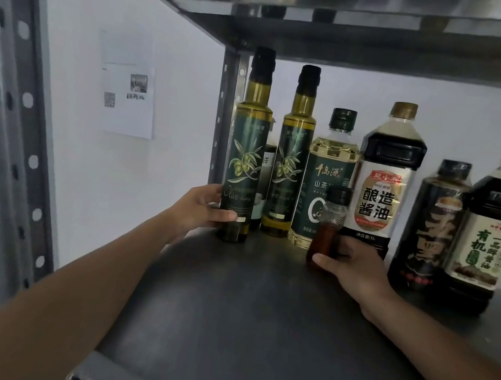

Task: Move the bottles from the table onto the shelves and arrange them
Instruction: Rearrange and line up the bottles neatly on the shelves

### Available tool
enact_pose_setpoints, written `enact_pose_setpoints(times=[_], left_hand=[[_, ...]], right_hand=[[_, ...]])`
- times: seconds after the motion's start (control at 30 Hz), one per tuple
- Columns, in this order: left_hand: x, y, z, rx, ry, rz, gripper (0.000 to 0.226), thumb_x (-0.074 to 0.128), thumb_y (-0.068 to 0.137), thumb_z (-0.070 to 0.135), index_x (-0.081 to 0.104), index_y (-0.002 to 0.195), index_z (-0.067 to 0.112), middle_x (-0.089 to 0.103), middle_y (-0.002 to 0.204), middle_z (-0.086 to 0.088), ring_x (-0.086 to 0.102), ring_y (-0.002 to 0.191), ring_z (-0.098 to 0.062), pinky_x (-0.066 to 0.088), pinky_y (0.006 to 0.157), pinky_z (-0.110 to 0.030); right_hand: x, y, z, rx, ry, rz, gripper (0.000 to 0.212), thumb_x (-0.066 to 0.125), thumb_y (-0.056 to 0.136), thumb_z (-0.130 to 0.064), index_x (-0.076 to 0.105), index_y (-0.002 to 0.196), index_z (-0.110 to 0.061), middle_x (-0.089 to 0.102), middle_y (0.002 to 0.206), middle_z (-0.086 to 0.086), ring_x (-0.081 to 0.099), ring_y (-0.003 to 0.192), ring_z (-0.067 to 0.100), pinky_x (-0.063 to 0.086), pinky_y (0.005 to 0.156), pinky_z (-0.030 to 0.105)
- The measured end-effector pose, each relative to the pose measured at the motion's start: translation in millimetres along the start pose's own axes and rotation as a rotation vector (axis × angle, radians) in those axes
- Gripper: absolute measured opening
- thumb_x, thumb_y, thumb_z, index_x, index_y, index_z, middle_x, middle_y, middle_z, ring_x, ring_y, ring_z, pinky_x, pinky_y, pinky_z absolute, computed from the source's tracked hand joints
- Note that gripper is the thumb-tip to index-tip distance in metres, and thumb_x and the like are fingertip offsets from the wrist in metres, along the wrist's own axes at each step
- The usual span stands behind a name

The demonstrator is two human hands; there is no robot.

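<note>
On the grey metal shelf (253, 317) stands a row of bottles along the back. My left hand (197, 207) grips the lower part of a tall green olive oil bottle (246, 155) at the row's left end, upright on the shelf. My right hand (352, 268) is closed around a small spice jar (330, 224) with a black cap and reddish contents, in front of the row. Behind it stand a second olive oil bottle (291, 160), a camellia oil bottle (326, 169) and a large soy sauce bottle (385, 176).
Two more dark sauce bottles (430, 228) (489, 232) stand at the right. A smaller bottle (265, 172) hides behind the olive oils. The upper shelf (370, 36) hangs close above the caps. A perforated post (14, 114) rises at the left; a paper (128, 98) is on the wall.
</note>
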State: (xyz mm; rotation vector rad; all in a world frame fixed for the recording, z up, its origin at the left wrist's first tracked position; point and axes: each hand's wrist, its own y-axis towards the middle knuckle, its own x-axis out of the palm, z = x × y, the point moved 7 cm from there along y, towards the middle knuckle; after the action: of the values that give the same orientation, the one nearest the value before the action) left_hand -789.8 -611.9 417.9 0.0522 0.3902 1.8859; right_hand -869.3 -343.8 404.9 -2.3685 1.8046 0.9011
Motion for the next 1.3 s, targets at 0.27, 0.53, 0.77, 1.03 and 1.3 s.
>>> enact_pose_setpoints(times=[0.27, 0.53, 0.77, 1.03, 1.3], left_hand=[[-8, 9, -7, -0.015, 0.018, 0.013, 0.039, 0.074, 0.076, 0.001, 0.065, 0.114, 0.006, 0.068, 0.11, -0.013, 0.065, 0.103, -0.028, 0.055, 0.086, -0.038], [-13, 10, -2, -0.01, 0.008, 0.111, 0.05, 0.078, 0.07, -0.003, 0.057, 0.115, 0.005, 0.067, 0.1, -0.009, 0.066, 0.089, -0.021, 0.058, 0.072, -0.03], [-7, 10, -3, -0.007, 0.058, 0.094, 0.048, 0.08, 0.071, 0.003, 0.059, 0.114, 0.006, 0.067, 0.111, -0.01, 0.065, 0.1, -0.025, 0.055, 0.086, -0.042], [-3, 14, -3, 0.003, 0.159, 0.131, 0.053, 0.084, 0.067, 0.008, 0.059, 0.113, 0.011, 0.068, 0.111, -0.008, 0.065, 0.099, -0.025, 0.054, 0.089, -0.045], [-2, 14, -4, -0.006, 0.153, 0.14, 0.056, 0.084, 0.066, 0.007, 0.059, 0.117, 0.007, 0.067, 0.111, -0.01, 0.065, 0.1, -0.027, 0.054, 0.089, -0.048]], right_hand=[[28, 9, -12, -0.022, -0.02, 0.025, 0.041, 0.075, 0.078, -0.015, 0.063, 0.117, -0.013, 0.064, 0.117, 0.007, 0.056, 0.102, 0.013, 0.04, 0.085, 0.024], [54, 14, -23, -0.019, 0.032, 0.056, 0.038, 0.076, 0.077, -0.013, 0.066, 0.113, -0.012, 0.066, 0.113, 0.006, 0.056, 0.096, 0.011, 0.04, 0.082, 0.022], [68, 19, -26, -0.01, 0.031, 0.095, 0.034, 0.079, 0.074, -0.015, 0.067, 0.106, -0.015, 0.064, 0.098, -0.001, 0.057, 0.093, 0.013, 0.042, 0.082, 0.025], [76, 22, -31, -0.029, 0.049, 0.095, 0.031, 0.079, 0.074, -0.012, 0.068, 0.104, -0.014, 0.054, 0.076, -0.017, 0.05, 0.071, -0.005, 0.035, 0.056, 0.004], [80, 23, -33, -0.042, 0.044, 0.088, 0.028, 0.079, 0.074, -0.014, 0.068, 0.1, -0.015, 0.059, 0.082, -0.011, 0.049, 0.069, -0.009, 0.033, 0.052, 0.003]])
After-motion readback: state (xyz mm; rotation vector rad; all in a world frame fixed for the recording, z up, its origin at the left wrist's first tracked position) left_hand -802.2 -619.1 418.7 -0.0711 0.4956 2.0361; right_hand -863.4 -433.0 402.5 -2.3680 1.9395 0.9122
